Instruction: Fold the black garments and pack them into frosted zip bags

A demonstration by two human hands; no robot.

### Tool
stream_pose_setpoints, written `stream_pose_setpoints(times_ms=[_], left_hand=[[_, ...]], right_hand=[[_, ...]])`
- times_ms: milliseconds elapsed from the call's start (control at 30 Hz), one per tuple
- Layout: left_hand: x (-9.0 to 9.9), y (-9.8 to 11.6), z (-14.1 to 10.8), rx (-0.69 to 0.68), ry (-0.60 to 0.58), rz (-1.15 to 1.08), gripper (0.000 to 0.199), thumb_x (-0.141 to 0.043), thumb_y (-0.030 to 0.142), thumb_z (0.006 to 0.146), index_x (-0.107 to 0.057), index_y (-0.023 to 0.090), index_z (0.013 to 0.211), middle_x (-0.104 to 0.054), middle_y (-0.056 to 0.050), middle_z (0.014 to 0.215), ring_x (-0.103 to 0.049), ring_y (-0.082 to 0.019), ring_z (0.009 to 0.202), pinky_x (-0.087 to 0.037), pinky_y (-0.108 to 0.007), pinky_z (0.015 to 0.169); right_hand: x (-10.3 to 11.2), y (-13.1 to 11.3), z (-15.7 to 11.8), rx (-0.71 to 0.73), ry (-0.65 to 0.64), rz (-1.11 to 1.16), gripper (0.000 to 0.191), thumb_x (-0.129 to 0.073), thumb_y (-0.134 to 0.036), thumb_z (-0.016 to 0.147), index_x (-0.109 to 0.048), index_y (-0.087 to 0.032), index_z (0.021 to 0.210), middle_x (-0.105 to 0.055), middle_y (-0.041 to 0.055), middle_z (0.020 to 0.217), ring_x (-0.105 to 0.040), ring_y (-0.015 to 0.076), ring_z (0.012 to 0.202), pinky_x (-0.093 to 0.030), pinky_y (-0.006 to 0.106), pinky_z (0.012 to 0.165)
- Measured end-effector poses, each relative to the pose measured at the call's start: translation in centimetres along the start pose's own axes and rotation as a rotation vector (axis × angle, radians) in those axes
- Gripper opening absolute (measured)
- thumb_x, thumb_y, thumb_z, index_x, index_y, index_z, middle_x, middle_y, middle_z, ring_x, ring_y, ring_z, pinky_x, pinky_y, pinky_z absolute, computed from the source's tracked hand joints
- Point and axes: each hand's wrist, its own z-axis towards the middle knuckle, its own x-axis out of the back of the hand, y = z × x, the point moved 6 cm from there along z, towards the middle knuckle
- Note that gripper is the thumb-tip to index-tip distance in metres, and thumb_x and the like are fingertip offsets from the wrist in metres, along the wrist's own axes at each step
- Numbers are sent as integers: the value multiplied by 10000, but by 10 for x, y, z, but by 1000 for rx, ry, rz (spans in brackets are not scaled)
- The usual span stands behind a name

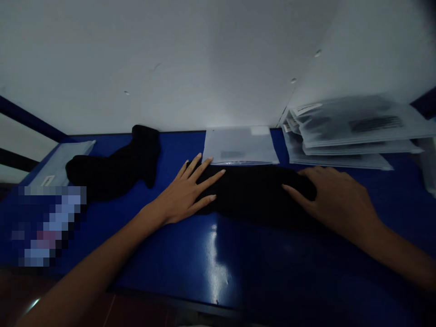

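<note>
Presently, one black cloth (252,195) lies flat on the blue bench (163,268), between its far edge and its near edge, the long side running along the bench. It is very dark and without shine, long like a band, with a soft, slightly uneven outline; its folds are too dark to distinguish. The left hand (182,193) rests on its left end, palm down, with the fingers spread well apart. The right hand (340,204) covers its right end, the thumb lying over the cloth, apart from the other fingers; whether it pinches the fabric, I cannot tell. Just behind the cloth, at the bench's far edge, lies a whitish pouch (238,145). Near the far right corner there are stacked translucent pouches (350,131), and towards the far left corner, another black cloth (116,170), bent in its shape.
</note>
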Motion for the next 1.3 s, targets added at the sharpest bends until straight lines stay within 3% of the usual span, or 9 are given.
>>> stream_pose_setpoints(times_ms=[200,400,500,633,800,1000,1167,1300], left_hand=[[-2,-1,0,8,-24,2,657,-457,554,1052,-224,377,1641,-74,-31,1745,-3,-415,1598,-109,-711,1251],[-2,0,0,10,-45,27,649,-409,561,1067,-192,369,1648,-41,-44,1747,32,-406,1600,-105,-709,1250],[-1,0,-1,6,-36,26,647,-422,548,1067,-202,365,1648,-52,-48,1746,23,-411,1599,-112,-718,1244],[-3,1,0,3,-39,43,650,-410,557,1067,-206,353,1649,-53,-57,1745,23,-412,1598,-114,-712,1248],[-6,8,0,-11,-33,83,640,-383,557,1077,-201,343,1651,-59,-69,1745,22,-392,1603,-134,-693,1254],[-11,20,1,-22,-25,76,642,-389,549,1076,-200,337,1653,-59,-65,1745,15,-395,1602,-127,-691,1261],[-15,28,3,-26,-9,6,663,-384,582,1068,-190,341,1654,-35,-62,1747,55,-397,1601,-96,-699,1261],[-10,33,3,-7,30,-209,720,-321,660,1050,-77,370,1662,25,-36,1749,104,-377,1601,-95,-698,1263]], right_hand=[[-3,-2,1,58,-25,187,475,-395,-672,989,-602,-246,959,-656,104,1000,-636,271,800,-463,384,592],[-2,10,5,-143,-147,435,447,-554,-738,878,-579,-303,978,-650,38,758,-635,281,637,-487,416,556],[-1,16,5,-297,-219,748,376,-717,-636,805,-605,-313,961,-691,33,856,-685,282,741,-538,398,591],[-6,13,3,-490,-342,1264,295,-742,-502,789,-645,-311,994,-723,28,888,-717,262,764,-592,374,638],[-6,2,-1,-574,-341,1582,294,-743,-421,742,-687,-294,1001,-720,16,848,-721,227,734,-627,326,634],[-6,-6,-3,-450,-326,1678,385,-757,-463,733,-711,-308,1082,-715,25,875,-720,223,719,-638,342,634],[-6,-18,-3,-283,-377,1586,507,-713,-491,776,-661,-308,1246,-722,35,883,-726,221,689,-615,335,603],[-4,-31,-3,-138,-411,1518,545,-694,-413,853,-592,-312,1380,-745,77,1147,-761,238,911,-633,353,776]])
